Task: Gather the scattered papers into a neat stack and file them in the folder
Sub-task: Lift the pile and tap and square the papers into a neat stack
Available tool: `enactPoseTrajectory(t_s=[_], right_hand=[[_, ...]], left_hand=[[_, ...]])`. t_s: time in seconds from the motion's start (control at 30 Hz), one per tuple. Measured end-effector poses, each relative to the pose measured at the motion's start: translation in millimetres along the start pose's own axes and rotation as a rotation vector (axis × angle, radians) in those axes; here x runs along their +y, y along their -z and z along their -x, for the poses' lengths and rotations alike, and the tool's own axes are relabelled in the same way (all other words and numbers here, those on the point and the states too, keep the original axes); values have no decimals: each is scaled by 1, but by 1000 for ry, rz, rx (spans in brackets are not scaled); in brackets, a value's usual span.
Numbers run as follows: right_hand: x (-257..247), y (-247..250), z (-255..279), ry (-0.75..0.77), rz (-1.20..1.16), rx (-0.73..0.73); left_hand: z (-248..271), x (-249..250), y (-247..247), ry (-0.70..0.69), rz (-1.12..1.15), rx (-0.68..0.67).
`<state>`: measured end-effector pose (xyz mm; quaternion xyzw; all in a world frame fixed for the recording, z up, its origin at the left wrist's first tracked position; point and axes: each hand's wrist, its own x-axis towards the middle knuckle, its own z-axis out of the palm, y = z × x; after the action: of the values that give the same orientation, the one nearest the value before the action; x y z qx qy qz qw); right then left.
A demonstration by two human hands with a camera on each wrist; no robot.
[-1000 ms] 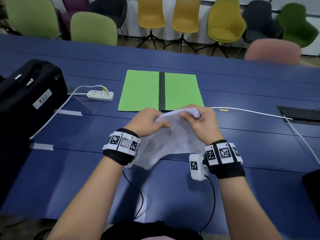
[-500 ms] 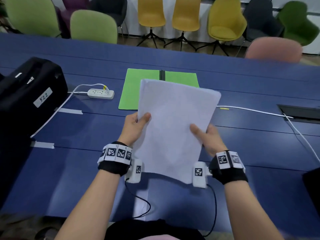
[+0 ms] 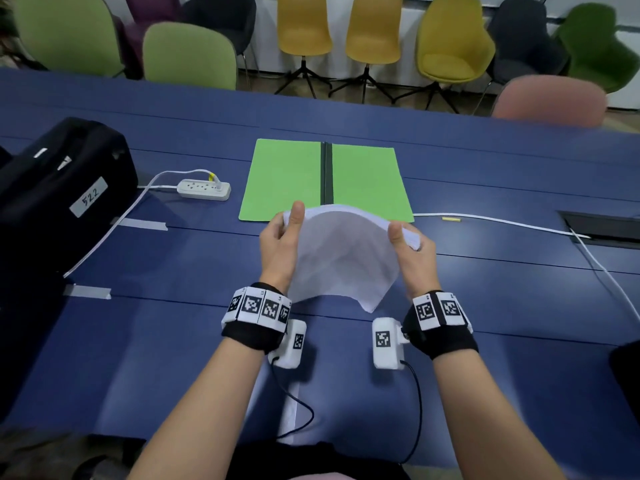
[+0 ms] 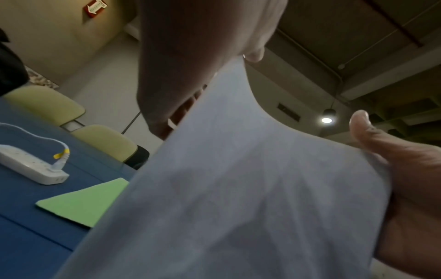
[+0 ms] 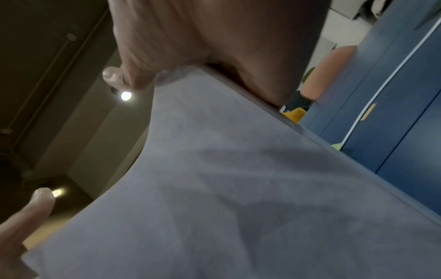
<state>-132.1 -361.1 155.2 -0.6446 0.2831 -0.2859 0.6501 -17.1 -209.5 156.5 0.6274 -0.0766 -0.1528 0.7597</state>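
A stack of white papers (image 3: 343, 258) hangs in the air above the blue table (image 3: 138, 341), bowed into an arch. My left hand (image 3: 282, 233) grips its left edge, thumb on the near face. My right hand (image 3: 412, 247) grips its right edge the same way. The green folder (image 3: 287, 178) lies open and flat just beyond the hands, a dark spine down its middle. In the left wrist view the papers (image 4: 238, 188) fill the frame, with a corner of the folder (image 4: 81, 202) below. The right wrist view shows the papers (image 5: 238, 188) close up.
A white power strip (image 3: 203, 189) with its cable lies left of the folder. A black case (image 3: 59, 188) stands at the far left. A white cable (image 3: 502, 221) runs to a recessed table socket (image 3: 602, 230) at the right. Coloured chairs (image 3: 188, 57) line the far side.
Half a second ago the stack stood tall and flat in front of the folder. Both hands have since moved to its upper side edges and bent it into an arch, lower down.
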Motion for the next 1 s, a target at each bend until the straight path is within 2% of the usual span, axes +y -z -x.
enactPoseTrajectory(t_s=[0.23,0.37,0.43,0.57,0.73,0.83,0.93,1.0], right_hand=[[-5,-4,3,9,-59,69],[-3,-1,6,60,55,-103],[1,1,8,63,107,-129],[-7,2,6,127,138,-32],[-20,2,4,230,91,-44],[-4,4,8,153,150,-62],[6,12,6,68,124,31],[4,16,2,57,155,18]], left_hand=[[-7,-5,-6,141,-41,69],[-7,-4,-7,144,-61,25],[-8,-5,-5,110,-90,0],[-8,8,-7,-33,-187,-106],[-3,18,-11,-239,-155,-18],[-7,5,4,-237,-114,28],[-11,-8,17,-177,-123,1],[-13,-10,19,-173,-165,-21]])
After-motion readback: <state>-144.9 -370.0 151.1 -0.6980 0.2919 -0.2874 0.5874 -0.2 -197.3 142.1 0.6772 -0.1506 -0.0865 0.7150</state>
